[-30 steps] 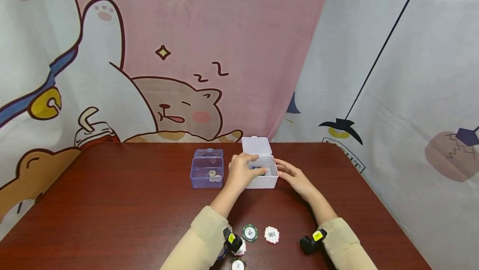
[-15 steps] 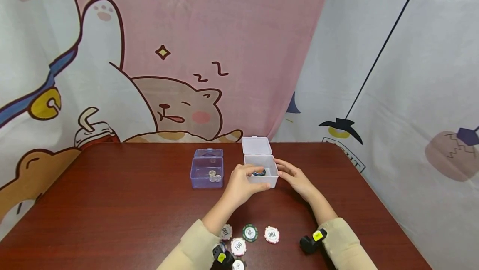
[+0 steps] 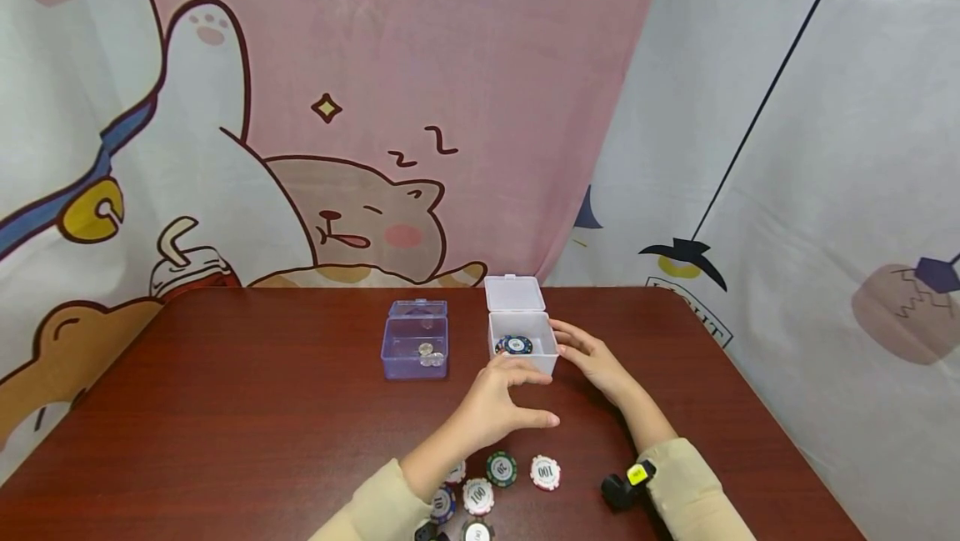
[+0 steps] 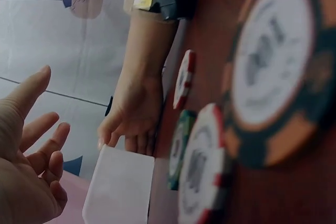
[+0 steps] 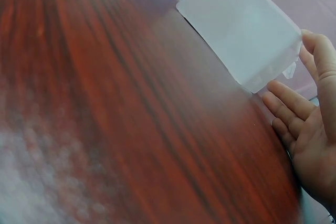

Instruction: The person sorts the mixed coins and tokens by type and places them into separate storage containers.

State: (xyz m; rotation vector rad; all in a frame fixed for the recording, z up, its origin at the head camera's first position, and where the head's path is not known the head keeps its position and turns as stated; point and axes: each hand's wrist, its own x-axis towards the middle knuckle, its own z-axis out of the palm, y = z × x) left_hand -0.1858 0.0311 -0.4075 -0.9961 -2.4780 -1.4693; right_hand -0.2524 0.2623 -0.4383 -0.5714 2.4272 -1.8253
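In the head view my left hand [image 3: 501, 403] is in the air just in front of the white box [image 3: 532, 364]. Its thumb and fingers are spread apart with nothing between them. Inside that box, whose lid stands up, lie poker chips, a blue-rimmed poker chip [image 3: 517, 345] on top. My right hand [image 3: 596, 364] touches the box's right side with fairly straight fingers; the right wrist view shows the thumb at an upper corner of the white box [image 5: 247, 30]. Nearer to me lie a green poker chip [image 3: 501, 468], a red-and-white poker chip [image 3: 545, 473] and several others, partly behind the left forearm.
A translucent blue box [image 3: 414, 349] with a raised lid stands left of the white one, with a few clear round pieces [image 3: 427, 356] inside. Both are on the brown table [image 3: 262, 408], near its far edge. A printed curtain [image 3: 480, 107] hangs behind.
My left hand has come out of the white box and moved back towards me, uncovering the chips inside. The right hand has stayed at the box's side.
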